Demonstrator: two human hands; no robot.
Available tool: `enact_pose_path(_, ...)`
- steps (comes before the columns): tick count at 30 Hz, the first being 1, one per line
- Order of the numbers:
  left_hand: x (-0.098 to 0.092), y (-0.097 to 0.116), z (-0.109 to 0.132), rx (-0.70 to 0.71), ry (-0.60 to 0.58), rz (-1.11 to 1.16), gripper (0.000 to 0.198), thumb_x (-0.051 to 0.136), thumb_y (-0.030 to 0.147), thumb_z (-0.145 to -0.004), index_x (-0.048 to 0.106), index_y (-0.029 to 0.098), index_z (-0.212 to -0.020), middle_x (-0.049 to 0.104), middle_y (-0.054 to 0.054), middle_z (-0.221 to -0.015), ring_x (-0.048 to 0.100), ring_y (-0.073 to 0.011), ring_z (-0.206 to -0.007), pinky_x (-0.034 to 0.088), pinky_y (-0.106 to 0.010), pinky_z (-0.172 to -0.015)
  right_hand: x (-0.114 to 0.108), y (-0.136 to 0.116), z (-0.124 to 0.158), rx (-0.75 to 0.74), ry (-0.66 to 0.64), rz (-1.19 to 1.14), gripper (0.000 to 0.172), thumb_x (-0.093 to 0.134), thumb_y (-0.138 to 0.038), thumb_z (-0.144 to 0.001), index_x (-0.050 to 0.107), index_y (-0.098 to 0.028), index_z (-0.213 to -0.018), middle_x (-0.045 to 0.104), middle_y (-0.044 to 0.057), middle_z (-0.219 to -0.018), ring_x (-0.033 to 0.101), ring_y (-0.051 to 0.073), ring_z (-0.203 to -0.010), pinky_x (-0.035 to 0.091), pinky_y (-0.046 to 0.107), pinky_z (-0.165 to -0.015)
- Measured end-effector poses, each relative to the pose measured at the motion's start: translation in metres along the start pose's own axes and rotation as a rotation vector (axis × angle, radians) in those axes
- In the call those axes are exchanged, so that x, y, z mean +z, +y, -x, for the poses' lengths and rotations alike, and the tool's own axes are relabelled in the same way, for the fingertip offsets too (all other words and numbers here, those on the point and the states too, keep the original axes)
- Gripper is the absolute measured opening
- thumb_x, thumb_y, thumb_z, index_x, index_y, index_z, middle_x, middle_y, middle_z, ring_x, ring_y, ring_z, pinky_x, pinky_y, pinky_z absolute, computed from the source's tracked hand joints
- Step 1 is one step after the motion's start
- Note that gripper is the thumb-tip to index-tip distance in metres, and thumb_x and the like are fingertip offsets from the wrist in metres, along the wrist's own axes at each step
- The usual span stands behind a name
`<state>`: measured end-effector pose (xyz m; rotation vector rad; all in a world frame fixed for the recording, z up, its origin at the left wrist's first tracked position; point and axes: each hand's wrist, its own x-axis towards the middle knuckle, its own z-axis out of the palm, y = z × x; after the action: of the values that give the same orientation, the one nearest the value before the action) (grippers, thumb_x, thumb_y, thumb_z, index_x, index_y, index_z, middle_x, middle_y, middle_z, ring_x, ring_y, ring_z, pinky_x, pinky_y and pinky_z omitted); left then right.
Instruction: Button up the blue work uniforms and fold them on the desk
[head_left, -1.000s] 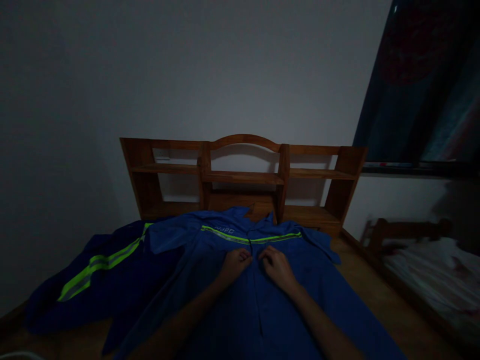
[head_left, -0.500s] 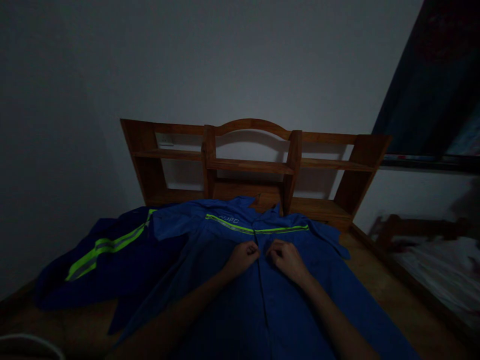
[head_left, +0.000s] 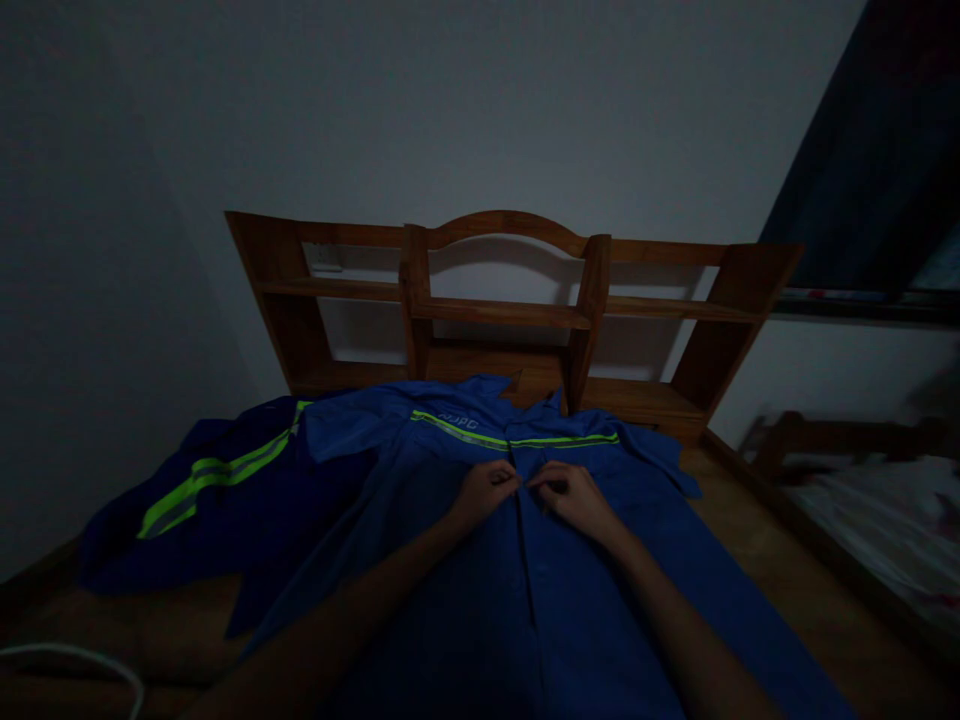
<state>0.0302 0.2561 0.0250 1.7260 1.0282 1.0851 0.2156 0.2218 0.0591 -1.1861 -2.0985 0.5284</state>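
Observation:
A blue short-sleeved work shirt (head_left: 600, 590) lies spread out with its collar away from me, a yellow-green reflective stripe across its chest and pale lettering above the stripe. My left hand (head_left: 489, 490) is closed in a pinch at the left side of the front opening, just below the stripe. Opposite it, my right hand (head_left: 574, 495) pinches the other side of the placket, its fingertips close to those of the left. Both hands appear to grip the shirt's front edges; any button between the fingers is too dark to make out.
A darker blue garment (head_left: 225, 510) with reflective bands lies crumpled at the left, partly under the shirt's sleeve. Behind stands a wooden shelf headboard (head_left: 502, 315) against the wall. A white cable (head_left: 82, 652) curves at the lower left. Pale bedding (head_left: 892, 520) is at the right.
My right hand's fingertips have moved left, nearer to the left hand at the front opening. The view has tilted down slightly at the edges; the shirt lies much as before.

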Motion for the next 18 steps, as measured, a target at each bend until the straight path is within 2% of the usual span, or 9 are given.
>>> enact_pose_path(4, -0.001, -0.001, -0.001, -0.008, -0.004, 0.042, 0.013, 0.057, 0.028, -0.071, 0.06, 0.015, -0.072, 0.059, 0.001, -0.06, 0.057, -0.0125, -0.061, 0.043, -0.022, -0.061, 0.003, 0.008, 0.0, 0.016, -0.04, -0.081, 0.03, 0.048, -0.014, -0.077, 0.071, -0.021, -0.096, 0.065, 0.002, -0.092, 0.059, 0.009, -0.061, 0.047, 0.021, -0.061)
enact_pose_path(7, -0.003, 0.001, -0.001, -0.017, -0.038, -0.029, 0.015, 0.056, 0.029, -0.072, 0.061, 0.015, -0.073, 0.059, 0.001, -0.062, 0.057, -0.0121, -0.062, 0.041, -0.021, -0.059, 0.007, 0.015, -0.001, 0.045, -0.095, -0.15, 0.027, 0.051, -0.017, -0.077, 0.07, -0.019, -0.096, 0.064, 0.003, -0.094, 0.058, 0.008, -0.056, 0.046, 0.02, -0.056)
enact_pose_path(12, -0.02, 0.005, 0.001, -0.02, 0.09, -0.374, 0.022, 0.047, 0.031, -0.08, 0.062, 0.015, -0.077, 0.062, -0.001, -0.069, 0.057, -0.0127, -0.065, 0.04, -0.022, -0.061, 0.01, 0.02, -0.005, 0.126, -0.173, -0.259, 0.021, 0.059, -0.023, -0.075, 0.068, -0.016, -0.092, 0.063, 0.0, -0.068, 0.057, 0.01, -0.053, 0.042, 0.019, -0.051)
enact_pose_path(14, -0.029, 0.004, 0.001, -0.062, 0.015, -0.447, 0.019, 0.055, 0.031, -0.075, 0.064, 0.015, -0.08, 0.065, -0.002, -0.072, 0.059, -0.0137, -0.067, 0.041, -0.022, -0.062, 0.01, 0.02, -0.006, 0.16, -0.191, -0.299, 0.022, 0.06, -0.025, -0.074, 0.067, -0.015, -0.092, 0.061, -0.001, -0.061, 0.056, 0.01, -0.053, 0.04, 0.018, -0.05)
enact_pose_path(16, -0.036, 0.002, 0.002, -0.093, -0.136, -0.443, 0.02, 0.064, 0.03, -0.068, 0.066, 0.015, -0.081, 0.067, -0.003, -0.077, 0.06, -0.0148, -0.071, 0.042, -0.022, -0.063, 0.009, 0.018, -0.006, 0.185, -0.206, -0.352, 0.024, 0.062, -0.027, -0.074, 0.066, -0.014, -0.093, 0.061, -0.001, -0.059, 0.055, 0.01, -0.053, 0.04, 0.018, -0.05)
enact_pose_path(18, -0.039, 0.001, 0.002, -0.061, -0.225, -0.41, 0.023, 0.067, 0.029, -0.064, 0.067, 0.015, -0.082, 0.068, -0.004, -0.082, 0.061, -0.0154, -0.075, 0.043, -0.022, -0.065, 0.009, 0.016, -0.006, 0.209, -0.217, -0.412, 0.026, 0.063, -0.028, -0.073, 0.066, -0.014, -0.095, 0.06, -0.001, -0.058, 0.055, 0.01, -0.053, 0.039, 0.018, -0.051)
